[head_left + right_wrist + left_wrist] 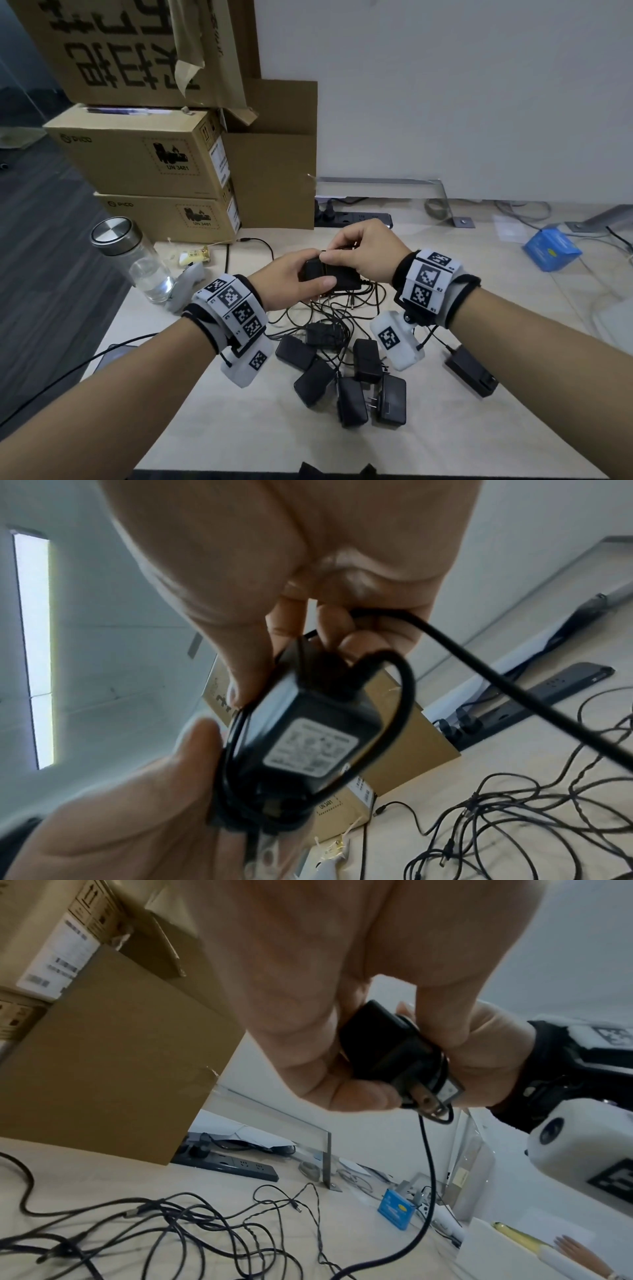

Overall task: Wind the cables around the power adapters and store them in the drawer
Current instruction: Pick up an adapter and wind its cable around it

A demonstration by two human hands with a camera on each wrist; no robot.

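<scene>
My left hand [291,274] grips a black power adapter [339,277] above the table, thumb on top. A few turns of its thin black cable [479,669] lie round the body, whose white label [311,748] faces the right wrist camera. My right hand [359,246] is over the adapter and pinches the cable between curled fingers. The free length of cable [430,1177] hangs from beside the plug prongs [428,1099] to the table. Several more black adapters [342,373] lie in a heap below my hands among tangled cables [342,305]. No drawer is in view.
Stacked cardboard boxes [154,154] stand at the back left, with a glass bottle [137,260] in front of them. A black power strip [356,217] lies against the wall. A blue packet [551,248] sits at the right. One longer adapter [471,370] lies apart, right of the heap.
</scene>
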